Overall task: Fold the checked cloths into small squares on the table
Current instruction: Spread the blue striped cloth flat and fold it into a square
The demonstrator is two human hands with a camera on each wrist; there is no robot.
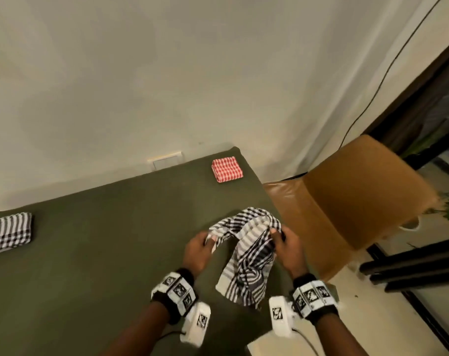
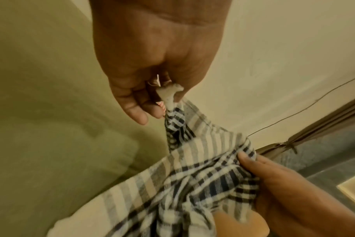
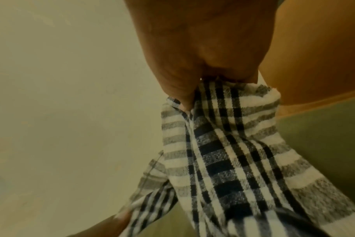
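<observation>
A crumpled black-and-white checked cloth [image 1: 246,250] hangs between both hands near the table's right edge. My left hand [image 1: 200,249] pinches one white corner of the cloth [image 2: 168,94] between thumb and fingers. My right hand [image 1: 286,244] grips a bunched part of the same cloth [image 3: 223,144], which drapes down from it. The cloth's lower end rests on the green table [image 1: 102,253]. In the left wrist view the right hand [image 2: 274,176] shows at the lower right, clutching the fabric.
A folded red-and-white checked cloth [image 1: 227,169] lies at the table's far right corner. A folded black-and-white cloth [image 1: 9,231] lies at the left edge. A brown chair [image 1: 346,201] stands right of the table, close to the right hand. A wall runs behind.
</observation>
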